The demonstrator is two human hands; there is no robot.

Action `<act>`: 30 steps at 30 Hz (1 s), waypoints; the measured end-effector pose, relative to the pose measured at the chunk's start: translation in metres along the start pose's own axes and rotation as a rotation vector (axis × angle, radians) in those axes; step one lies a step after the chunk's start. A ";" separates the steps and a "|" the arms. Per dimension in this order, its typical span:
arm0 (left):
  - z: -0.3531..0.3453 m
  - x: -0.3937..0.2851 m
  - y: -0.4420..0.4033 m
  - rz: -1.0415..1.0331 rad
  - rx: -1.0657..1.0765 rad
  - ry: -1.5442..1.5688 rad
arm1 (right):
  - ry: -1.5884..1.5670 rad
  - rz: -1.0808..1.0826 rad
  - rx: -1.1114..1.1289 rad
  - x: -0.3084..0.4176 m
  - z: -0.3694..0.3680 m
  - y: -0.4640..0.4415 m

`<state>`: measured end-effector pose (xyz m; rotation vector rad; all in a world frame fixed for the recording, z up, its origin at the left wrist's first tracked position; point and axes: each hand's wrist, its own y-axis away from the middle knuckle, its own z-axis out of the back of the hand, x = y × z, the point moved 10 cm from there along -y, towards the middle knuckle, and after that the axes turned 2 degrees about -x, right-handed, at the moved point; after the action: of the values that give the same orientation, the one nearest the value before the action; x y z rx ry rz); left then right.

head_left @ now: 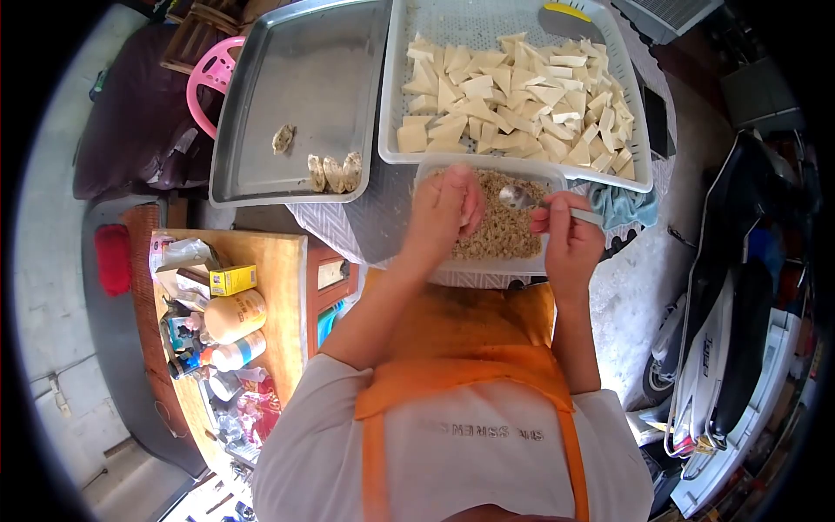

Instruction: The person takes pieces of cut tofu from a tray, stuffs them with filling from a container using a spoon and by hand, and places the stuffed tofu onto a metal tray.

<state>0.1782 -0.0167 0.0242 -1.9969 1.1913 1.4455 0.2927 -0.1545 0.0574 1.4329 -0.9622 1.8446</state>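
Note:
My right hand (pixel 571 237) grips a metal spoon (pixel 584 215), its bowl resting at the crumbly brown filling (pixel 500 230) in a clear plastic box. Over the left side of that box is my left hand (pixel 444 207), fingers curled in; what they hold, if anything, is hidden. Just beyond stands a white perforated tray (pixel 395 87) heaped with cream-white, mostly triangular pieces (pixel 522 104) that look like tofu. On the metal tray (pixel 296 70) to the left lie several filling-coated pieces (pixel 335 172) in a row and one small lump (pixel 283 139) apart.
A yellow-handled blade (pixel 570 17) lies in the white tray's far corner. A light-blue cloth (pixel 626 206) sits by its near right corner. To the left, a wooden table (pixel 283 287) carries bottles and a yellow box (pixel 233 280). A parked scooter (pixel 709 348) stands at right.

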 end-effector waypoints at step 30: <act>-0.001 0.015 -0.003 0.131 0.092 0.165 | 0.161 0.051 0.044 -0.005 -0.013 0.007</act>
<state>0.1824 -0.0217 0.0108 -2.0398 1.4561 1.2797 0.2812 -0.1479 0.0496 1.2736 -0.8909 1.9960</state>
